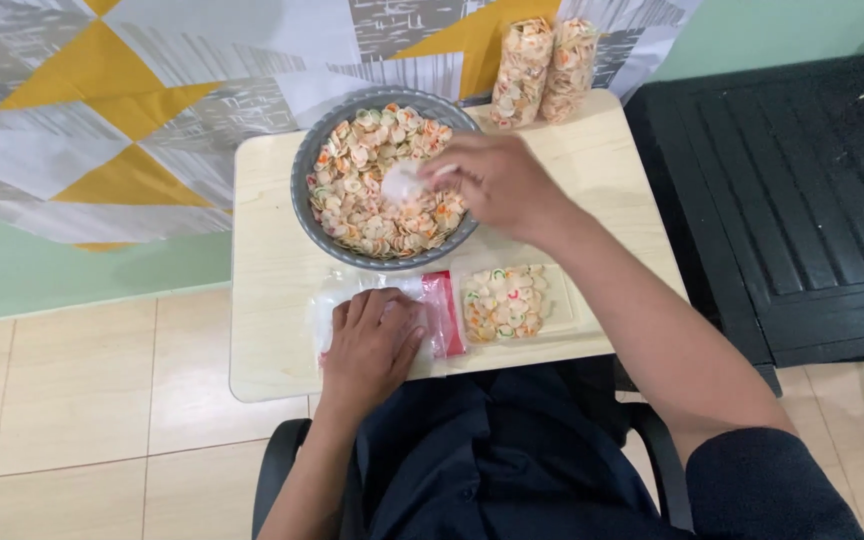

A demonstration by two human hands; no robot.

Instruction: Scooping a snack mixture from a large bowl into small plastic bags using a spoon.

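My left hand (372,340) lies flat on a stack of clear plastic bags with a red strip (442,312) at the near edge of a small light wooden table (262,330). My right hand (497,182) hovers over a grey bowl (302,190) full of small round crackers (372,200) and pinches a small clear bag or scoop (402,182); which it is I cannot tell. A filled flat bag of crackers (507,300) lies on the table to the right of my left hand.
Two tall filled cracker bags (542,70) stand at the table's far edge. A grey, white and yellow patterned cloth (102,130) lies to the left, a black ribbed panel (802,200) to the right. Tiled floor runs at the lower left. I sit in a black chair.
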